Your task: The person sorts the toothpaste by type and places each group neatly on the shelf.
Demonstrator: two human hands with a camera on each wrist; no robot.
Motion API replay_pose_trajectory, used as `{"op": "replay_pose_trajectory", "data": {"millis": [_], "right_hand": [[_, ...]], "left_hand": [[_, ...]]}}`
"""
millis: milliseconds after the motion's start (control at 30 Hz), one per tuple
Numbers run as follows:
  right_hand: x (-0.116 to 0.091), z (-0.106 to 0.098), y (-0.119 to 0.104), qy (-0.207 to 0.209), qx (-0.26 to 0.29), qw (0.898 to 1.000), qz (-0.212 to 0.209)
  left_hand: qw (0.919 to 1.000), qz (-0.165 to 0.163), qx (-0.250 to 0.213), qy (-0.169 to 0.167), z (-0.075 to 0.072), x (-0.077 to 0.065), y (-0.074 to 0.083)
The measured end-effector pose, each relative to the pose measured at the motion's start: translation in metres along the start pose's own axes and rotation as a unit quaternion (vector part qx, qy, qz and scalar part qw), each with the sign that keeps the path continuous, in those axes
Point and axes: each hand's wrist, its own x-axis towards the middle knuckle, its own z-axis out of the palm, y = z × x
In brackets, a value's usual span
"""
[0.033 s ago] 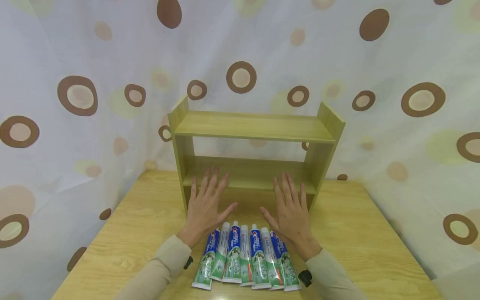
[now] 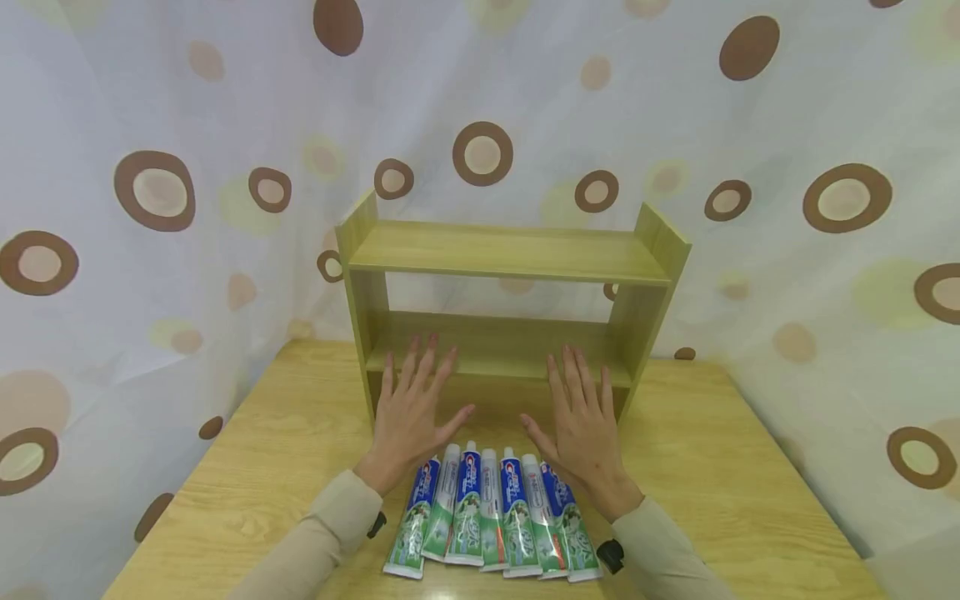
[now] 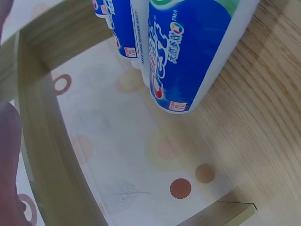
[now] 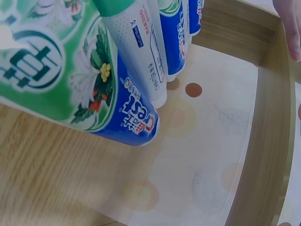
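In the head view my left hand (image 2: 408, 417) is spread flat with its fingers straight, over the left front of a wooden shelf (image 2: 517, 252). My right hand (image 2: 587, 429) mirrors it on the right, palm down and fingers apart. Neither hand holds anything. Between the forearms lies a fanned row of several toothpaste tubes (image 2: 468, 508), blue-and-green ones alternating with white-and-green ones, caps toward the shelf. The left wrist view shows a blue toothpaste tube (image 3: 188, 61) up close, with part of the hand at the left edge. Another Crest tube (image 4: 134, 115) fills the right wrist view's upper left.
The shelf has two boards between side panels and stands at the back of a wooden table (image 2: 262, 450). Behind it hangs a pale curtain (image 2: 480, 75) with brown circles. A black band (image 2: 611, 556) shows at the right wrist.
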Motion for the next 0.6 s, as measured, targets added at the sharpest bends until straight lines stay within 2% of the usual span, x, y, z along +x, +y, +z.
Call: {"op": "replay_pose_trajectory", "data": {"millis": [67, 133, 233, 333, 433, 533, 600], "right_hand": [[-0.001, 0.0, -0.001, -0.003, -0.001, 1.0, 0.003], [-0.002, -0.002, -0.002, -0.007, 0.0, 1.0, 0.007], [-0.003, -0.006, -0.005, -0.02, 0.012, 1.0, 0.017], [-0.006, -0.012, -0.008, -0.027, 0.024, 0.999, 0.024], [-0.01, -0.018, -0.01, -0.031, 0.032, 0.999, 0.029], [-0.019, -0.025, -0.013, -0.025, 0.036, 0.999, 0.029], [-0.026, -0.03, -0.016, -0.026, 0.038, 0.998, 0.031]], "left_hand": [[1.0, 0.002, -0.004, 0.006, 0.001, -0.001, 0.0], [0.9995, 0.007, -0.015, 0.028, 0.001, -0.003, -0.001], [0.9925, 0.025, -0.044, 0.112, 0.002, -0.006, -0.006], [0.9726, 0.039, -0.076, 0.216, 0.003, -0.007, -0.013], [0.9499, 0.039, -0.099, 0.294, 0.004, -0.009, -0.023], [0.9316, 0.033, -0.11, 0.345, 0.007, -0.014, -0.034], [0.9237, 0.022, -0.122, 0.362, 0.01, -0.018, -0.041]]}}
